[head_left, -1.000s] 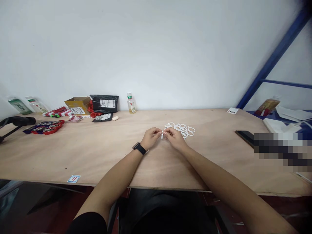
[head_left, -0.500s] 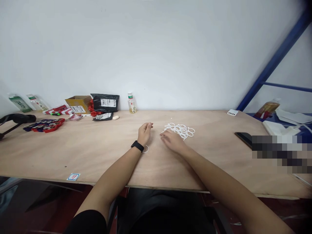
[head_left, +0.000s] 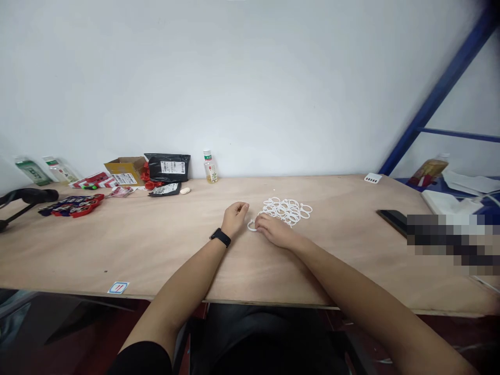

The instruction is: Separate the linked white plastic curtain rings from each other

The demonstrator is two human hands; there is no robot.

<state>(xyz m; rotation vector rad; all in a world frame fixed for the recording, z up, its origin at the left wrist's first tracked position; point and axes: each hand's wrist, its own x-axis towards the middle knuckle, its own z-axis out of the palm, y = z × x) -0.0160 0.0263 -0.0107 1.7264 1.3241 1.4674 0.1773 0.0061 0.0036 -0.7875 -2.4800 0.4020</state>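
Note:
My right hand is closed, its fingertips pinching a white plastic ring just above or on the wooden table. Part of that ring is hidden behind the fingers. Beyond the same hand lies a loose pile of several white rings, some overlapping. My left hand, with a black watch on its wrist, rests to the left of the ring. Its fingers are curled in with the thumb against them, and whatever they may hold is hidden.
At the back stand a drink bottle, black parcel bags and an opened cardboard box. Red and blue packets lie at left. A phone and a white multi-port block are at right.
My right hand has shifted slightly down, and a ring now shows at its fingertips. The ring seen beside my left wrist before is out of sight. My left hand has turned slightly.

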